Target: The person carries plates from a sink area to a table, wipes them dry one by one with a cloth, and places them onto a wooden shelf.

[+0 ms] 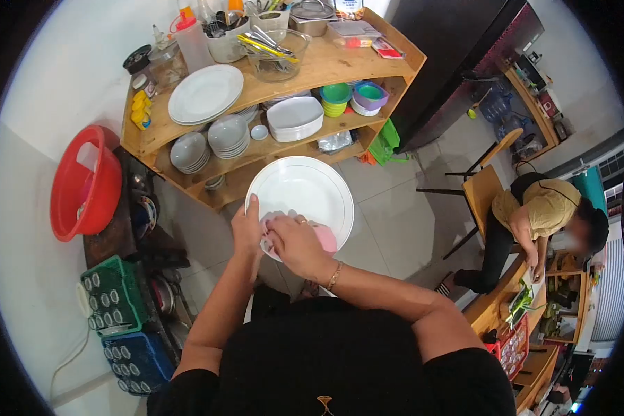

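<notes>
A large white plate (305, 184) with a thin rim line is held in front of me, above the floor. My left hand (246, 227) grips its left edge, thumb on the upper face and the other fingers hidden beneath. Inside the plate, my right hand (295, 243) presses a pink cloth (324, 238) against the lower part of the surface. Its fingers are curled over the cloth, and part of the cloth shows on either side of them.
Ahead stands a wooden shelf (340, 69) with stacked plates (206, 93), bowls (229, 135) and utensils. At left are a red basin (107, 187) and plastic crates (111, 295). A wooden chair (485, 194) and a person (544, 211) bending over a table are at right.
</notes>
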Demonstrator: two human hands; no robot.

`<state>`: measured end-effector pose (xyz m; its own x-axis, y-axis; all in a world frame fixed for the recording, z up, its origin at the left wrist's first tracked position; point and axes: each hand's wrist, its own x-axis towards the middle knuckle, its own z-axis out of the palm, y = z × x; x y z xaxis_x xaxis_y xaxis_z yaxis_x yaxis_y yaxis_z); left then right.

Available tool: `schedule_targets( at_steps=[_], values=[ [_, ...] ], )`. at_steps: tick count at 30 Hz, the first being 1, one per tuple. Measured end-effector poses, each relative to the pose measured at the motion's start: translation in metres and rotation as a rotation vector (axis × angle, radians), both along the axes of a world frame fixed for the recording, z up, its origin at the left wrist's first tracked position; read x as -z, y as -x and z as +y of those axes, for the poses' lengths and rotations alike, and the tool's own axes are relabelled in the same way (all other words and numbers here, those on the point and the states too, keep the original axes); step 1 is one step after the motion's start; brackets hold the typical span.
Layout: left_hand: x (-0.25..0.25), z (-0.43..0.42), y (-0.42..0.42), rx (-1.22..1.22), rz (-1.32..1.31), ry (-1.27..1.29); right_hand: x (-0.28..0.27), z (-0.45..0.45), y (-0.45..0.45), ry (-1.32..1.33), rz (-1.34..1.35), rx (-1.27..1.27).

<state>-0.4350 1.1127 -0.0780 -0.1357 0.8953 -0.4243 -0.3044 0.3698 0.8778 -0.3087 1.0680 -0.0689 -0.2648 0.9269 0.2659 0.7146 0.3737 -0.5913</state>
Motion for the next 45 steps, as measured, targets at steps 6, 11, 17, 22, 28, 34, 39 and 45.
schedule_targets(
  at_steps=[6,11,17,22,28,34,39,45],
  values=[
    [0.022,-0.008,0.01,-0.091,-0.09,-0.046,-0.024,0.007,-0.065,0.347,-0.2,-0.174],
    [0.009,-0.003,0.029,0.055,0.016,-0.128,-0.092,0.046,-0.082,0.197,-0.015,0.159],
    [-0.008,-0.026,-0.004,0.152,-0.001,-0.302,-0.071,0.035,0.004,-0.439,-0.226,0.074],
    [-0.017,-0.048,0.0,0.149,0.027,-0.139,-0.038,0.075,-0.026,-0.166,-0.381,0.202],
    [-0.011,-0.055,-0.006,0.096,-0.045,-0.04,-0.035,0.082,-0.038,0.24,-0.3,0.281],
    [-0.017,-0.026,0.036,0.51,-0.413,0.115,-0.052,0.062,-0.024,0.249,-0.255,0.111],
    [-0.041,-0.02,0.033,0.5,-0.149,-0.031,-0.048,0.06,-0.007,-0.2,-0.201,0.003],
    [-0.014,-0.027,0.029,0.364,-0.144,-0.073,-0.037,0.066,-0.065,0.035,-0.218,0.46]
  ],
)
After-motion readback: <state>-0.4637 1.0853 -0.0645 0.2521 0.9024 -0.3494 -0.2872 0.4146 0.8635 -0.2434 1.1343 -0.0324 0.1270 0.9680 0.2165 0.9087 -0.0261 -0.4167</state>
